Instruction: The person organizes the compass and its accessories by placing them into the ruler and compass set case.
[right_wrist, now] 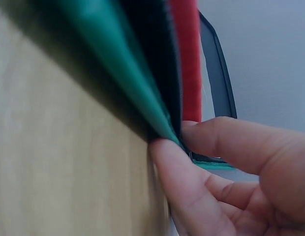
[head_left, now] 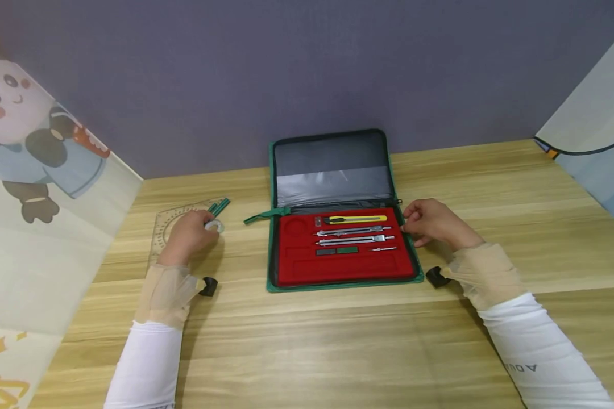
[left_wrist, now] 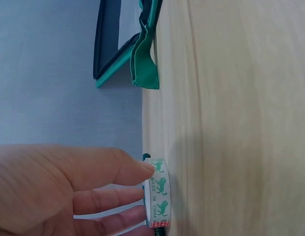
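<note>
At the left, my left hand point(head_left: 188, 234) has its thumb and fingers curled around a small roll of tape point(left_wrist: 161, 196) with green animal prints. A clear plastic protractor set square point(head_left: 160, 227) lies under that hand, with two short green sticks point(head_left: 221, 208) at its upper corner. In the middle, a green zip case point(head_left: 345, 286) lies unfolded with its lid up. My right hand point(head_left: 432, 222) pinches the case's right edge between thumb and forefinger, as the right wrist view shows.
In the case, a red tray point(head_left: 302, 275) holds a yellow cutter point(head_left: 360, 219), two metal compasses point(head_left: 355, 241) and smaller pieces; some recesses are bare. A green strap point(head_left: 260, 216) sticks out leftwards. The grey wall point(head_left: 327, 74) stands behind the lid.
</note>
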### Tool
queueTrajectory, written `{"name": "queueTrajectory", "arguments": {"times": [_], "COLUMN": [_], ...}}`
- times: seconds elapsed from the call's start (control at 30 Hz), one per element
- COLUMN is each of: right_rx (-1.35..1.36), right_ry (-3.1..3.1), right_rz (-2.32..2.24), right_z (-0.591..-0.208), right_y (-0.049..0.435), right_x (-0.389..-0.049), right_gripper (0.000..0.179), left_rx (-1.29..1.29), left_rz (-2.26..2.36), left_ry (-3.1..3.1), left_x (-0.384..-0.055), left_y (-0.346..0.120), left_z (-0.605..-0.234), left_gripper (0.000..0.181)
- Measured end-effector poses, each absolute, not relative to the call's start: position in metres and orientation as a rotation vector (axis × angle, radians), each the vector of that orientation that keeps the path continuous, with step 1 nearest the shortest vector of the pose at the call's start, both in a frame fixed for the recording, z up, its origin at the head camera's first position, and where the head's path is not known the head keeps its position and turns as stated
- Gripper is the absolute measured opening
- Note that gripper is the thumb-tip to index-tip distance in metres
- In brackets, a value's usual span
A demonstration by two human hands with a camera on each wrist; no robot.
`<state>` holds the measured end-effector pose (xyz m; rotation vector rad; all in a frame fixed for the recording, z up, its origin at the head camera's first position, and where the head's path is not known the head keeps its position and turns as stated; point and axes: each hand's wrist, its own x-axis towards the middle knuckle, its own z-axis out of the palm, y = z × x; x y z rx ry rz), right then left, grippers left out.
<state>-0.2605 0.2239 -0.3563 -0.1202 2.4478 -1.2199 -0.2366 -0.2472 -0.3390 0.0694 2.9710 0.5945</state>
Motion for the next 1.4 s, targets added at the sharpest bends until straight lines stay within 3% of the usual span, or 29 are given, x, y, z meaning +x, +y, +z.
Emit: {"name": "queueTrajectory", "arguments": {"times": [1.03,1.4], "right_rx": [-0.084,-0.082], "right_ry": [2.455,2.457], "right_rz": [-1.207,-1.226], "right_z": [-0.352,-0.356], "right_y": [0.226,0.223], "right_x": [-0.258,-0.259], "right_gripper": [0.037,0.036], "left_rx": [0.094,0.258], "left_rz": [0.661,0.622], "left_ry": [2.933,3.017], "left_x": [-0.233,-0.225], "left_y": [-0.223,-0.196], "left_z": [-0.332,-0.322], "left_gripper": [0.043,0.041]}}
